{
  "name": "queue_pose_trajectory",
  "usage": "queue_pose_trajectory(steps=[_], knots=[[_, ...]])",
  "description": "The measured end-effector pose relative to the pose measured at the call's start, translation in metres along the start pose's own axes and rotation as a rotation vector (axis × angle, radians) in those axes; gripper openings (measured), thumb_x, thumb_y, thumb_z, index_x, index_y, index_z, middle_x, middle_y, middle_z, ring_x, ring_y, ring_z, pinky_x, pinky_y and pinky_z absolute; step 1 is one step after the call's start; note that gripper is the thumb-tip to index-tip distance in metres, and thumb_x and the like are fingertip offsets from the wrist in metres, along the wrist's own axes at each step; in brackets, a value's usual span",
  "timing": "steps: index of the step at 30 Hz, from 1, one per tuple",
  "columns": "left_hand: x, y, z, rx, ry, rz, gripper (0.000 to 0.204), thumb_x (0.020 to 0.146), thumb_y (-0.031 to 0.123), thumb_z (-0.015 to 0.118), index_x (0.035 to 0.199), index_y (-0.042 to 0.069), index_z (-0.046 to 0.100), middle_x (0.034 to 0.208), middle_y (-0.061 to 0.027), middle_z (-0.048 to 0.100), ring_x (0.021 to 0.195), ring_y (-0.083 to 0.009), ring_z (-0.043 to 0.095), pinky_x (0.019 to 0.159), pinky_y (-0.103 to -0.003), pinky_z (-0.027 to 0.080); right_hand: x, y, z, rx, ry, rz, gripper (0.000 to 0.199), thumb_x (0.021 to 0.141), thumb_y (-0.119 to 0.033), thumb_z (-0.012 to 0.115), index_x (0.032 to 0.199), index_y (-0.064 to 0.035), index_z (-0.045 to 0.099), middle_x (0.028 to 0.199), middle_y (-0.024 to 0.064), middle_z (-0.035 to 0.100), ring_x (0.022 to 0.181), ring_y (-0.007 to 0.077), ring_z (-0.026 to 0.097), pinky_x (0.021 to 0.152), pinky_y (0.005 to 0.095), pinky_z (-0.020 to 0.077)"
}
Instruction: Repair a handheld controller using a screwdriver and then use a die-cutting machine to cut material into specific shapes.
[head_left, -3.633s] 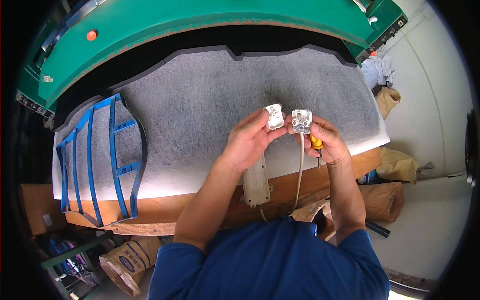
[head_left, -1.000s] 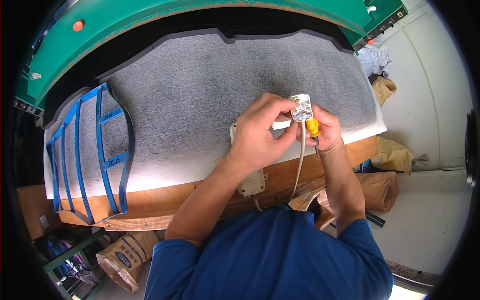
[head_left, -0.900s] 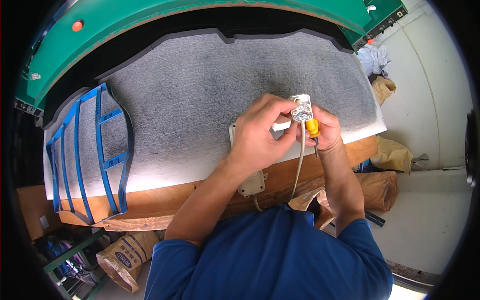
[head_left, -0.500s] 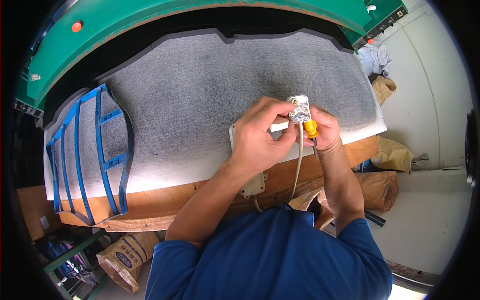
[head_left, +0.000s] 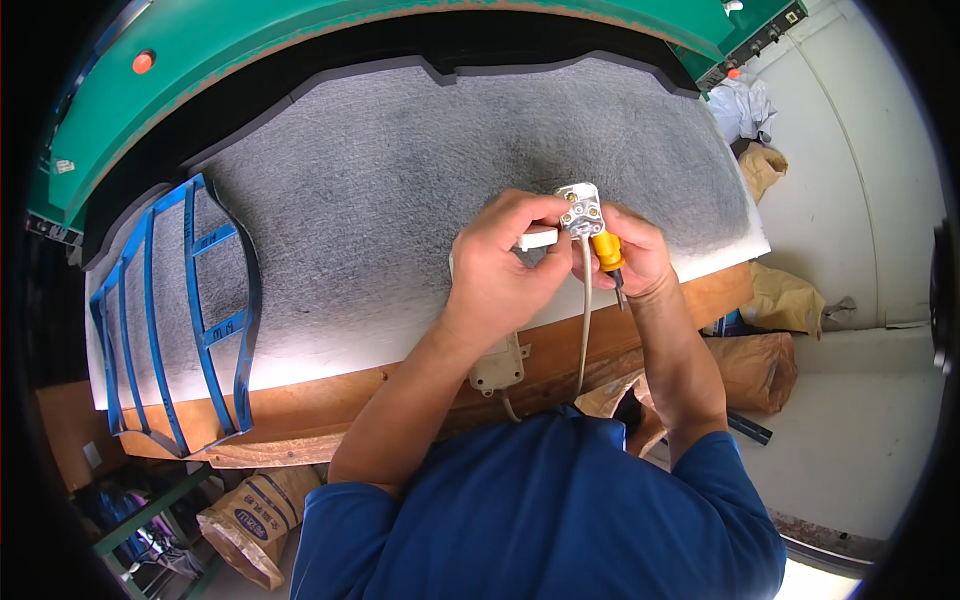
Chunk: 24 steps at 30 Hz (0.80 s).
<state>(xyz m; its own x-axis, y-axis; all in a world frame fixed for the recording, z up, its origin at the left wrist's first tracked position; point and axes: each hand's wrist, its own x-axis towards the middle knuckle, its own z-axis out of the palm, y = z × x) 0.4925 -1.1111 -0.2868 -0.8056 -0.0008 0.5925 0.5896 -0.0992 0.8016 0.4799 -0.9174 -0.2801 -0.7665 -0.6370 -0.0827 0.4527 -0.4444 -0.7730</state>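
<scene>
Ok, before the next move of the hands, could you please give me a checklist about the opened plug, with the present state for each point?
1. Opened plug supported: ok, held up at the right hand, its inside in view.
2. White cover secured: ok, pinched in the left hand.
3. Cover fitted over the plug: not ok, it is off.
4. Yellow-handled screwdriver clear of the terminals: ok, its shaft points down, away from them.
5. Wire ends tight in the terminals: cannot tell, too small.
6. Far end of the cable disconnected: cannot tell, out of sight.
</scene>
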Motion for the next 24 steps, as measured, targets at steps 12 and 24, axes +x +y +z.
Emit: queue_pose_trajectory(steps=[12, 24], knots=[[0.0012, 0.0018, -0.0066, 0.042, -0.051, -0.034, 0.023, 0.076, -0.001, 0.072, 0.098, 0.005, 0.067, 0.088, -0.0094, 0.067, 0.079, -0.0223, 0.069, 0.069, -0.032, 0.054, 0.0008, 0.003, -0.0072, 0.055, -0.058, -0.002, 0.042, 0.101, -0.037, 0.045, 0.105, 0.0038, 0.057, 0.076, 0.0143, 0.058, 0.055, 0.0166, 0.049, 0.04, 0.0243, 0.0367], [0.0018, 0.004, -0.01, -0.002, -0.101, -0.138, 0.022, 0.08, -0.006, 0.07, 0.1, 0.002, 0.065, 0.092, -0.0033, 0.062, 0.083, -0.0094, 0.06, 0.071, -0.023, 0.048, 0.0046, 0.003, -0.0038, 0.003, -0.049, 0.023, 0.045, 0.1, -0.04, 0.046, 0.108, 0.0033, 0.056, 0.078, 0.0154, 0.059, 0.052, 0.0153, 0.05, 0.041, 0.0243, 0.0372]])
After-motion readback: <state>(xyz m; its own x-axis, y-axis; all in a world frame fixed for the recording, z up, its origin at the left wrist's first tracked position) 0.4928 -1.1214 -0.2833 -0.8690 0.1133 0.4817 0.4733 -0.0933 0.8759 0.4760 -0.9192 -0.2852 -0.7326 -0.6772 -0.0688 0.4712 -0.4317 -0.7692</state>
